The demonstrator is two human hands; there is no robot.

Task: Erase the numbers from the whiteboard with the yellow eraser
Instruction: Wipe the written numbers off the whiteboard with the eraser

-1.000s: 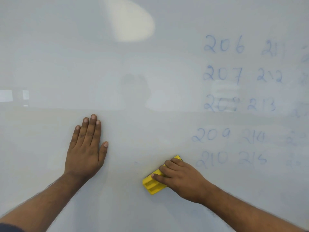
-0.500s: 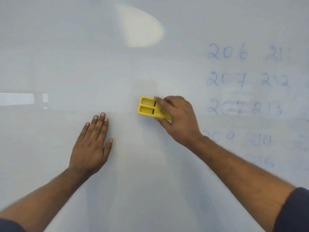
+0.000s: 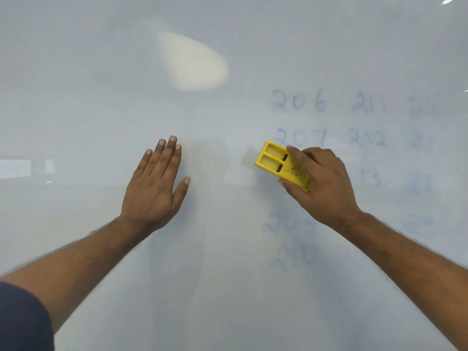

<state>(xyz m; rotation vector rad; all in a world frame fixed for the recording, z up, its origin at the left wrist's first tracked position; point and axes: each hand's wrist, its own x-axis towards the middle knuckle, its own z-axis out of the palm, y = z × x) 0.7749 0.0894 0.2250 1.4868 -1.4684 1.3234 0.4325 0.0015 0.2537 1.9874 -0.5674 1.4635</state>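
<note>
The whiteboard fills the view. My right hand grips the yellow eraser and presses it flat on the board, just below the faint blue "207" and over the row beneath it. Blue numbers run in columns on the right: "206", "211", "212", and a leftover "13". Lower numbers are smeared and pale. My left hand lies flat on the board, fingers spread slightly, left of the eraser.
A bright oval light reflection sits on the board above the hands. Pale window reflections show at the left edge. A third, very faint column of numbers runs down the far right.
My right hand carried the eraser up from the lower board, then right onto the 207/208 rows. The view shifted, so the numbers sit lower. My left hand stays flat on the board.
</note>
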